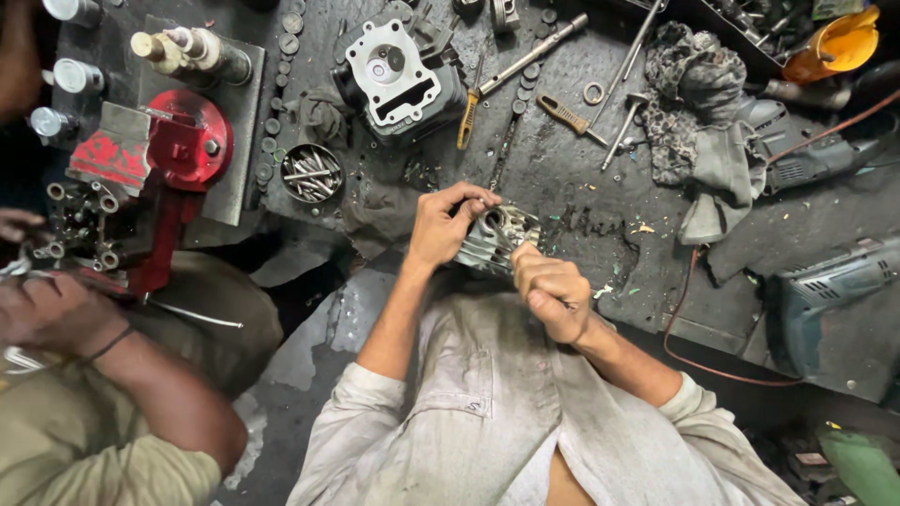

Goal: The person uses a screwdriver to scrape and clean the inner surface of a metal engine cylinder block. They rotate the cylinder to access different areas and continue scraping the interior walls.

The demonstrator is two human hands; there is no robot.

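- Centrally, a finned metal engine part (495, 239) is gripped by the left hand (442, 225), fingers curled over its top.
- Right hand (553, 295) is clenched into a fist against the part's near edge, above the grimy desk (581, 201).

From my feed the light is soft and even, falling from above onto the dark tabletop (581, 187); shadows are weak and short, pooling under the crumpled rag (698, 103) and beside the white gasket face of the cylinder head (394, 70); that gasket and the pale shirt (487, 403) read brightest without blowing out; small glints sit on the steel cylinders (70, 75) at far left; I see strong wide-angle bending toward the edges, stretching the power drill (825, 300) and the co-worker's arm (141, 375); the corners go dim and slightly soft; the centre is sharp, the finned metal part (487, 245) crisp.
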